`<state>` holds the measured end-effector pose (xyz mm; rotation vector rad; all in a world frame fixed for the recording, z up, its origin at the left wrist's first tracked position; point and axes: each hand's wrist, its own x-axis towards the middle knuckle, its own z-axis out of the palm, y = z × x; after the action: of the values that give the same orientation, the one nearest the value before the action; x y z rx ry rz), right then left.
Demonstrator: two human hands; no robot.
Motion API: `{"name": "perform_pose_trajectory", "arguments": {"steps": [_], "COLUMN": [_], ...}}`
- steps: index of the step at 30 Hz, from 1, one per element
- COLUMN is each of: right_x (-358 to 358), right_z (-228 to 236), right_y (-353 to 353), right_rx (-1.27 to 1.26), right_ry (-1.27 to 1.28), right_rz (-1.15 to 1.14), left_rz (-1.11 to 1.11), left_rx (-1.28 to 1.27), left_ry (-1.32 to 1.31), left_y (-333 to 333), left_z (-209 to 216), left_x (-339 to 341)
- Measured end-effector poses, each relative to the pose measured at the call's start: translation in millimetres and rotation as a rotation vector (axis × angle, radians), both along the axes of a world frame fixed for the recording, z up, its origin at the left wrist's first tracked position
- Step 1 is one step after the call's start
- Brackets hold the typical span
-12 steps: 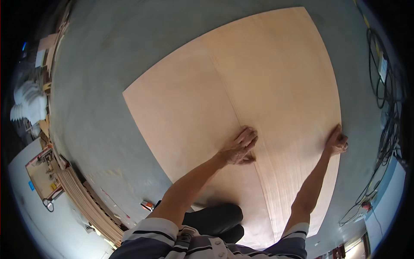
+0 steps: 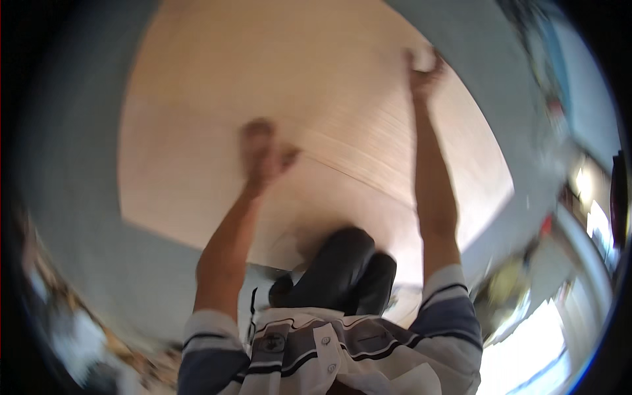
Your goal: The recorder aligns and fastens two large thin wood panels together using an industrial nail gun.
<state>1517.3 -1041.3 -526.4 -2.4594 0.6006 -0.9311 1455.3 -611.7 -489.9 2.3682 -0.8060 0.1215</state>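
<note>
A large pale wooden sheet (image 2: 197, 79) lies flat on the grey floor, with a thin dark seam running across it. Over its pinkish part is my left hand (image 2: 262, 150), thumb held away from the fingers. Motion smears those fingers, and whether they touch the wood is unclear. Farther off, by the sheet's right edge, my right hand (image 2: 424, 74) has thumb and fingers spread in a curve with nothing visible between them. My dark-clad knees (image 2: 342, 263) are at the sheet's near side.
Grey floor (image 2: 72, 158) surrounds the sheet. Blurred clutter (image 2: 72, 329) lines the lower left, and dark cables (image 2: 526, 26) show at the upper right. A yellowish bundle (image 2: 507, 286) stands at the right, near a bright opening (image 2: 533, 349).
My view has swung round, so the sheet appears turned and nearer. My right hand's curled fingers have spread at the edge; my left hand has come away from the seam.
</note>
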Motion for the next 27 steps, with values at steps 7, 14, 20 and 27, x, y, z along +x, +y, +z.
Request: {"name": "perform_pose_trajectory", "arguments": {"steps": [7,14,20,27], "right_x": [-327.7,-766.6,-881.5,-1000.1], "right_z": [111.7,173.7,249.3,230.0], "right_y": [86.5,267.3,405.2,441.8], "right_rx": [0.142,0.632,1.008,1.137], "right_ry": [0.414,0.825,0.997,0.875], "right_rz": [-0.35,-1.354,-1.528,-1.5], "left_rz": [-0.052,-0.026,0.125,-0.023], "left_rx": [0.189,0.34,0.883,0.875], "left_ry": [-0.194,-0.269,-0.155,-0.038], "left_y": [-10.6,-17.1,8.2,-13.7], "left_z": [12.8,5.3,-6.7,6.9], "left_x": [13.6,-7.9,32.4,75.4]}}
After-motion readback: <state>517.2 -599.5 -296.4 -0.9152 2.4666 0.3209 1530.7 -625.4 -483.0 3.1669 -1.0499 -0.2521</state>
